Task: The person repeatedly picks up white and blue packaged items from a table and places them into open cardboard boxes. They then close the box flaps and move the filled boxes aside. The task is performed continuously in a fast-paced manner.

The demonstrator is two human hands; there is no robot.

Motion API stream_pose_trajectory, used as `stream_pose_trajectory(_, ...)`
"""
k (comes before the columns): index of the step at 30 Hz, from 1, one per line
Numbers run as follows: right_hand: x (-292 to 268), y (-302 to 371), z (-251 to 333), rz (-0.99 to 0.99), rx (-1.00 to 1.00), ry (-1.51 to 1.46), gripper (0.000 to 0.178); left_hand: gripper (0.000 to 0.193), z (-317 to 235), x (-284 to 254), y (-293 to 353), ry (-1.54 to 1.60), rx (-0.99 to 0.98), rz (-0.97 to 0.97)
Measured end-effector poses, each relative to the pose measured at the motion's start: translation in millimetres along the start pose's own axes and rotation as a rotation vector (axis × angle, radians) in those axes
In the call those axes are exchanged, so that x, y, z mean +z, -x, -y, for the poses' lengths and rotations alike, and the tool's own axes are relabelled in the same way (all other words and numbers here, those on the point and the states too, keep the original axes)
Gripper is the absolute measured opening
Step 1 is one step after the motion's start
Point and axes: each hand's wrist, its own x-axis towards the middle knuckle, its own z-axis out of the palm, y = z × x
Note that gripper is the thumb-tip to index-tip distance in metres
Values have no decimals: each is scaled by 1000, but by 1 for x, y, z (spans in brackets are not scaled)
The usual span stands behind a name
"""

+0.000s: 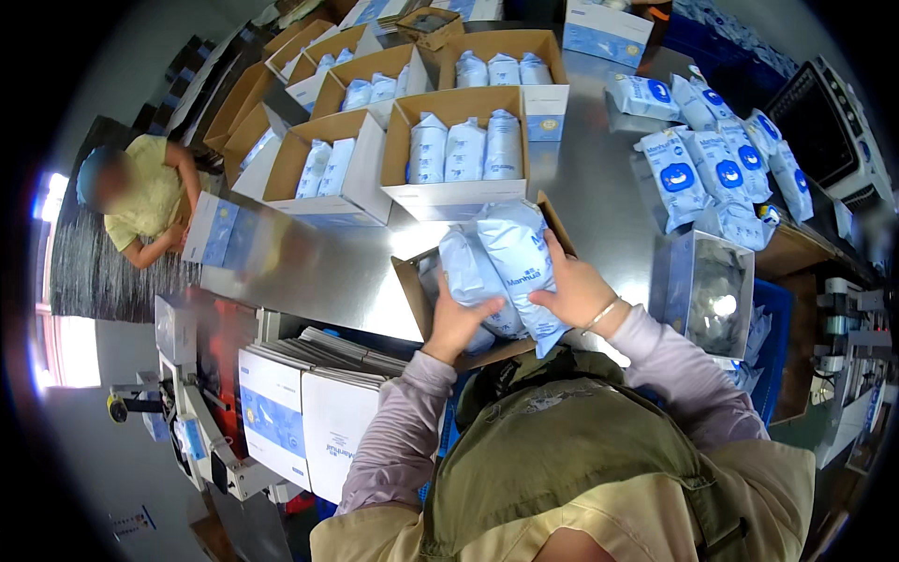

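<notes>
Side by side over an open carton [412,298], two light-blue wipes packs are squeezed between my hands. My left hand [457,323] presses on the left wipes pack [468,276], its thumb across the front. On the outer side of the right wipes pack [518,245] my right hand [582,290] is closed, thumb on the front face and fingers along the edge. Both packs stand tilted and partly in the carton. Most of the carton's inside is hidden behind the packs and my hands.
Open cartons [452,199] with upright packs crowd the table [375,276] ahead. Loose wipes packs [676,178] lie at right, near a clear-sided box [707,295] and a monitor [815,122]. Flattened cartons [342,421] are stacked at lower left. A co-worker [145,201] handles a carton at far left.
</notes>
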Motion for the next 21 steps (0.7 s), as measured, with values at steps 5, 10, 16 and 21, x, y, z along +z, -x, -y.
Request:
stream_pose_trajectory(5, -10, 19, 30, -86, -41, 34, 88, 65, -24, -12, 10, -258, 149, 63)
stream_pose_trajectory(10, 1, -7, 29, 136, -314, 248, 41, 46, 40, -38, -48, -657, -89, 179)
stream_pose_trajectory(16, 1, -71, -21, 69, 15, 333, 19, 58, -12, -22, -108, -999, -175, 405)
stream_pose_trajectory(21, 10, -103, -43, 41, -64, 398, 21, 59, -80, 42, -68, -869, 532, 111)
